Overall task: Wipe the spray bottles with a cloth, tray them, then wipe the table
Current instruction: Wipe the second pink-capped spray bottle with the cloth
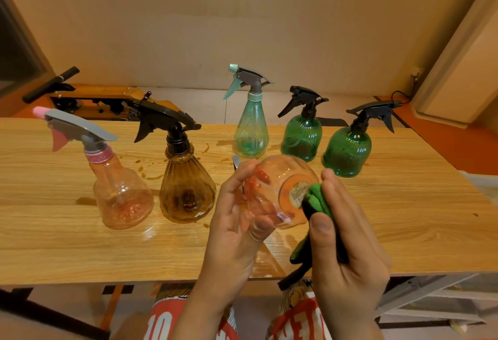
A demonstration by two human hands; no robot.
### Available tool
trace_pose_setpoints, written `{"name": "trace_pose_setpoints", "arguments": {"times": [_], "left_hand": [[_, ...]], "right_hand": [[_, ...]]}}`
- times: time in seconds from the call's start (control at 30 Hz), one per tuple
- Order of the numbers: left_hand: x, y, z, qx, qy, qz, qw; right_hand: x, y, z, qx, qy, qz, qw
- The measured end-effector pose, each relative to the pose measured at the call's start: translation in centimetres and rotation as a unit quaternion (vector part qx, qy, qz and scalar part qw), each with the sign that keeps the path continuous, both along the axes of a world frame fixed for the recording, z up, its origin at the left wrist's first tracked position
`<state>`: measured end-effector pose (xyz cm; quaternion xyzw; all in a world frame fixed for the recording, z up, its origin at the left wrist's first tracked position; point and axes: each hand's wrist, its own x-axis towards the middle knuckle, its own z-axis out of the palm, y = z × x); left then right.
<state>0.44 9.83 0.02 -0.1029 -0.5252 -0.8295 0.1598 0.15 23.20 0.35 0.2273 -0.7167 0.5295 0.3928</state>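
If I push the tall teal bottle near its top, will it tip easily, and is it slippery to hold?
It probably tips easily: the teal bottle is tall with a narrow neck and looks almost empty, so it is likely light. It may be slippery, since droplets show on its wall and the table beside it is wet.

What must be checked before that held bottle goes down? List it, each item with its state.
1. Grip on the bottle: ok. The left hand curls round the pink bottle, which is tilted with its base toward the camera.
2. Cloth contact: ok. The right hand presses the green cloth against the base.
3. Tray within reach: cannot tell. None is in view.
4. Dry landing spot: not ok. Brown spills lie on the table.
5. Nearest neighbour stable: ok. The amber bottle stands upright.
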Motion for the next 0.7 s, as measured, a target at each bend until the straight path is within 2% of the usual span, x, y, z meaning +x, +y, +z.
{"name": "trace_pose_setpoints", "arguments": {"times": [0.1, 0.23, 0.33, 0.5, 0.7], "left_hand": [[0.0, 0.2, -0.1, -0.003, 0.003, -0.005, 1.0], [0.0, 0.3, 0.0, -0.001, 0.013, -0.008, 1.0], [0.1, 0.1, 0.2, 0.0, 0.011, -0.01, 1.0], [0.3, 0.3, -0.1, -0.022, -0.005, -0.007, 1.0], [0.1, 0.1, -0.4, -0.046, -0.028, 0.017, 0.998]], "right_hand": [[-0.6, 0.3, 1.7, 0.02, -0.001, 0.005, 1.0], [-0.5, 0.2, 2.1, -0.052, -0.057, 0.05, 0.996], [0.0, 0.5, 1.2, -0.046, -0.044, 0.042, 0.997], [-0.8, 1.0, 1.4, -0.117, -0.139, 0.053, 0.982], [-1.1, 1.3, 0.9, -0.1, -0.199, 0.102, 0.97]]}}
